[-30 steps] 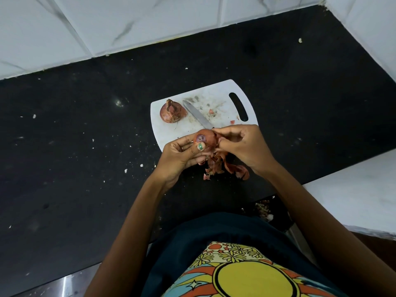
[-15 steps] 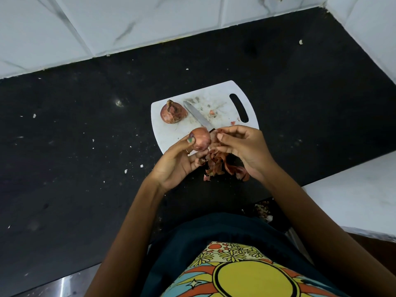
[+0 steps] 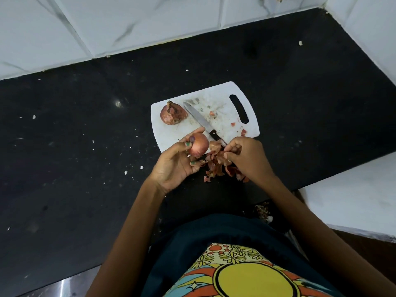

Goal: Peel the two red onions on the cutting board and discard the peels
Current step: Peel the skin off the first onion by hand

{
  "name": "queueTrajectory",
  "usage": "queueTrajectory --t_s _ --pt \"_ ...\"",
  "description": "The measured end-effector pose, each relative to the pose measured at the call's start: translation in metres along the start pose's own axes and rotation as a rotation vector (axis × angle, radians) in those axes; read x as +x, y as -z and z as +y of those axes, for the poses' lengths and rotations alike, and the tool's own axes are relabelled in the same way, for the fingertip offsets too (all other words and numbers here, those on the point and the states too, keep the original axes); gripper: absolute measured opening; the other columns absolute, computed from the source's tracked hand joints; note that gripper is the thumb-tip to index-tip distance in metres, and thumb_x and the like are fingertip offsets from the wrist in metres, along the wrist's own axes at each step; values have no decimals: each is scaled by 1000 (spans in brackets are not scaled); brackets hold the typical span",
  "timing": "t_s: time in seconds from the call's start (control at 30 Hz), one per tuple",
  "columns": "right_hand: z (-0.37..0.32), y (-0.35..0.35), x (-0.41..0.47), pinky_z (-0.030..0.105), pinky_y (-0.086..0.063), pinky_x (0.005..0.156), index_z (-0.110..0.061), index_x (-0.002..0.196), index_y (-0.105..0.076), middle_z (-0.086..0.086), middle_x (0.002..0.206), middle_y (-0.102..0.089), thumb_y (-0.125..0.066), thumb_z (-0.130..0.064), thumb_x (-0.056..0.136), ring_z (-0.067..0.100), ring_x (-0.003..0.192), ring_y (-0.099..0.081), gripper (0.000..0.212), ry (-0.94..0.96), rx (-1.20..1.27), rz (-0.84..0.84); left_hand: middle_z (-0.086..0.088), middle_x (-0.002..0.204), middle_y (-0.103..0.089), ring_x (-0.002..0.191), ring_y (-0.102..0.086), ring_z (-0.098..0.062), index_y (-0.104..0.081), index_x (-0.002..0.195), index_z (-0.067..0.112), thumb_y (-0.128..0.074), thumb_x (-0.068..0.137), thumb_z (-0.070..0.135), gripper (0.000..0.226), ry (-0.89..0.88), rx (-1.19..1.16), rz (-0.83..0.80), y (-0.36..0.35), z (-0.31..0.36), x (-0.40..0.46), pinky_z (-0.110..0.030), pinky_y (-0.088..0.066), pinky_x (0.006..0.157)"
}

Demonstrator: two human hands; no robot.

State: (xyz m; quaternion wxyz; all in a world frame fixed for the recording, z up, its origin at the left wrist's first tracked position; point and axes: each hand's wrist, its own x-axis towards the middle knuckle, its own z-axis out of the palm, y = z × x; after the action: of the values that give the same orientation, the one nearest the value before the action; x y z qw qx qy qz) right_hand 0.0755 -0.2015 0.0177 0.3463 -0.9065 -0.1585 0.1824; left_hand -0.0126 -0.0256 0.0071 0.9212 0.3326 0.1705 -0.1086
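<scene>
In the head view, a white cutting board (image 3: 222,99) with a slot handle lies on a black speckled surface (image 3: 75,157) below a wall of pale marbled tiles (image 3: 128,20). On the far left part of the board sits an unpeeled red onion (image 3: 173,113), its dry skin and stalk end intact. Just beside it on the right a knife (image 3: 202,123) lies at a slant across the board, blade pointing away from the person, dark handle toward the near edge. Small scraps of skin dot the board near the handle slot.

The left hand (image 3: 175,166) is raised over the near edge of the board, its thumb and fingers curled round a partly peeled onion (image 3: 198,145), smooth and pinkish on the visible side. The right hand (image 3: 246,157) is just beside it, apart from that onion, with fingertips pinched together on a strip of dry peel (image 3: 215,146). Under and between both hands a pile of peels (image 3: 218,168) lies on the surface at the board's near edge. At the bottom of the view the person's dark garment and a bright patterned cloth show.
</scene>
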Motion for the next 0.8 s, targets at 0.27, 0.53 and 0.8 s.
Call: queueTrajectory --t_s 0.27,0.53,0.8 --pt "-34 19 -5 28 -59 70 -14 101 -70 4 91 -71 -69 -23 86 16 78 -70 18 -64 533 -188 10 87 -71 64 -61 0 -54 126 17 -61 73 13 53 -40 142 49 -9 1 -3 -17 -48 56" --pt "-37 14 -2 36 -60 76 -6 106 -69 5 94 -74 -78 -15 77 19 82 -72 32 16 532 -184 5 101 -70 81 -64 -4 -61 123 20 -61 80 11 44 -54 230 119 -8 1 -3 -19 -50 63" --pt "-37 15 -1 23 -58 73 -6 101 -72 1 89 -73 -78 -10 74 9 77 -71 28 109 433 -150 3 100 -71 80 -65 -5 -63 120 20 -63 75 8 46 -41 203 153 -13 0 -4 -15 -53 65"
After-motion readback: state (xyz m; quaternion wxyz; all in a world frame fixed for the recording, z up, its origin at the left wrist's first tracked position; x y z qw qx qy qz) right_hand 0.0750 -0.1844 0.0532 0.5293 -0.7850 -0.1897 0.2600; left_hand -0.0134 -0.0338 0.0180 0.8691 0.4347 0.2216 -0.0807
